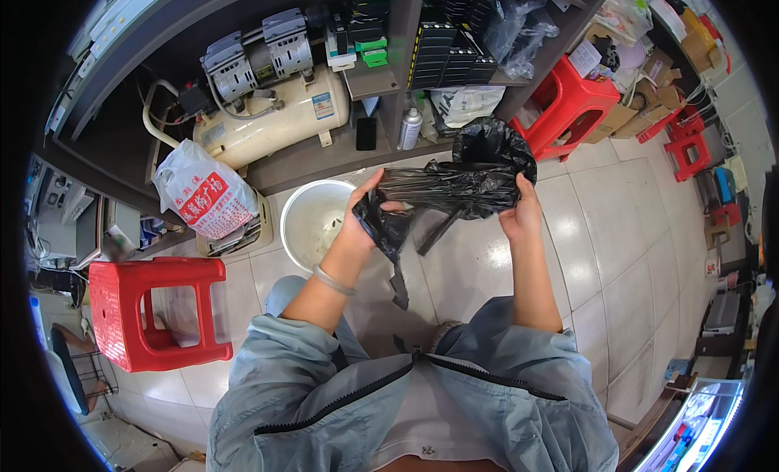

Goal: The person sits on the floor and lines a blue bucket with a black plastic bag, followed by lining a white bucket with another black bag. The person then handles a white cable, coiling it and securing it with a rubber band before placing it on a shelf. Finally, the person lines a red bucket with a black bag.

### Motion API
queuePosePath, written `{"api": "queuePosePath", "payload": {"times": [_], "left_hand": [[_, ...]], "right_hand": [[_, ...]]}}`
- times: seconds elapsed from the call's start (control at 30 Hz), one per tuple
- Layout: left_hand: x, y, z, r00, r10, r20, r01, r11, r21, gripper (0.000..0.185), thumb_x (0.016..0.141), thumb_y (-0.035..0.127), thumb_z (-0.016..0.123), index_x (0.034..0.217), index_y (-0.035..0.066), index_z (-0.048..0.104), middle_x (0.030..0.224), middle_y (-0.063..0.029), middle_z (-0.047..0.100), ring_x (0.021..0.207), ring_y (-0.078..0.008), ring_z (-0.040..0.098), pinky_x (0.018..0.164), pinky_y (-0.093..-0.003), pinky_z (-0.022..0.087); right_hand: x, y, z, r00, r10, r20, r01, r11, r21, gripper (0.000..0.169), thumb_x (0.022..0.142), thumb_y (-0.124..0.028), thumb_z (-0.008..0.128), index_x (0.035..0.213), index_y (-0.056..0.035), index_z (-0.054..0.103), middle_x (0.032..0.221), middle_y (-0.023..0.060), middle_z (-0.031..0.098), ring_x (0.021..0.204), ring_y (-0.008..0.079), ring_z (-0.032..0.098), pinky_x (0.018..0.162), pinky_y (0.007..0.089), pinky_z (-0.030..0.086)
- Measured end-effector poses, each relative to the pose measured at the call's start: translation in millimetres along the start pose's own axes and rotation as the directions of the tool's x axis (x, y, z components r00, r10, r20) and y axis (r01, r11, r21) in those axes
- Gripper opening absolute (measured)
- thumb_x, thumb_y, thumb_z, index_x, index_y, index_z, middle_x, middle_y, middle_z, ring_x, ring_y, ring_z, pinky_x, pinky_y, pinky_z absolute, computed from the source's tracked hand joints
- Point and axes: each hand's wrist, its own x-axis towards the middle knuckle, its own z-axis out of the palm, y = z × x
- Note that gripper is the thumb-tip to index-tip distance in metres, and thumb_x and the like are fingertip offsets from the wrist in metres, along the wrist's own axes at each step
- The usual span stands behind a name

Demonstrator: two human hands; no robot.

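Observation:
A black plastic bag (468, 186) is stretched between my two hands, in front of me above the tiled floor. My left hand (371, 213) grips its left end, where loose strips of plastic hang down. At the bag's right side, my right hand (522, 210) holds the edge with thumb and fingers. The bag's bunched, rounded part bulges away from me near the right hand. A white round bin (293, 234) stands on the floor just left of my left forearm, with a few small dark bits at its bottom.
Red plastic stools stand at the left (158, 314) and upper right (578, 94). An air compressor (274, 125) sits on the low shelf ahead, beside a spray can (410, 129). A printed plastic bag (210, 192) rests on a filled bin left of the white one.

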Motion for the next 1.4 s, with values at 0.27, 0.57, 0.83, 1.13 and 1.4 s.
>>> {"api": "queuePosePath", "payload": {"times": [0.27, 0.57, 0.83, 1.13, 1.4], "left_hand": [[-10, 37, -2, 0.968, 0.248, 0.022, -0.246, 0.967, -0.066, 0.013, 0.081, 0.014, 0.054, 0.073, 0.005, 0.055, 0.069, -0.0047, 0.055, 0.046, -0.0122, 0.040, 0.041, -0.0206, 0.033], [-9, 40, 39, 0.975, 0.214, 0.056, -0.199, 0.741, 0.641, 0.012, 0.084, 0.014, 0.050, 0.086, 0.003, 0.054, 0.073, -0.0043, 0.058, 0.053, -0.0102, 0.053, 0.039, -0.0183, 0.040], [-3, -3, 80, 0.843, 0.238, 0.482, -0.375, -0.381, 0.845, 0.017, 0.084, 0.016, 0.051, 0.079, 0.001, 0.052, 0.060, -0.0056, 0.051, 0.056, -0.0116, 0.045, 0.054, -0.0251, 0.037], [-16, -9, 79, 0.880, 0.034, 0.475, -0.473, -0.049, 0.880, 0.025, 0.066, 0.002, 0.069, 0.087, 0.003, 0.055, 0.083, -0.0027, 0.059, 0.079, -0.0092, 0.055, 0.074, -0.0227, 0.043], [5, -27, 24, 0.960, -0.007, 0.281, -0.281, -0.054, 0.958, 0.069, 0.058, -0.004, 0.069, 0.120, 0.003, 0.038, 0.117, -0.0071, 0.044, 0.103, -0.0170, 0.047, 0.087, -0.0295, 0.037]], "right_hand": [[12, -25, -18, 0.955, -0.297, -0.010, 0.290, 0.937, -0.197, 0.012, 0.082, -0.014, 0.057, 0.077, -0.0044, 0.052, 0.069, 0.0003, 0.056, 0.060, 0.0071, 0.051, 0.056, 0.0214, 0.042], [-5, -45, -28, 0.523, -0.645, 0.557, 0.416, -0.378, -0.827, 0.019, 0.071, -0.005, 0.058, 0.090, -0.0047, 0.059, 0.091, 0.0093, 0.059, 0.083, 0.0260, 0.057, 0.073, 0.0340, 0.042], [-61, -56, 78, 0.494, -0.221, 0.841, 0.862, 0.252, -0.440, 0.066, 0.066, -0.034, 0.063, 0.122, -0.0062, 0.040, 0.126, 0.0110, 0.042, 0.125, 0.0327, 0.025, 0.101, 0.0485, 0.009], [-51, -50, 60, 0.656, -0.196, 0.729, 0.745, 0.328, -0.581, 0.037, 0.055, 0.015, 0.038, 0.085, -0.0004, 0.055, 0.084, 0.0147, 0.058, 0.085, 0.0233, 0.056, 0.077, 0.0263, 0.042], [-46, -66, 48, 0.737, -0.082, 0.671, 0.210, 0.971, -0.112, 0.009, 0.073, 0.005, 0.045, 0.072, -0.0034, 0.044, 0.091, 0.0112, 0.054, 0.078, 0.0155, 0.052, 0.070, 0.0245, 0.043]]}}
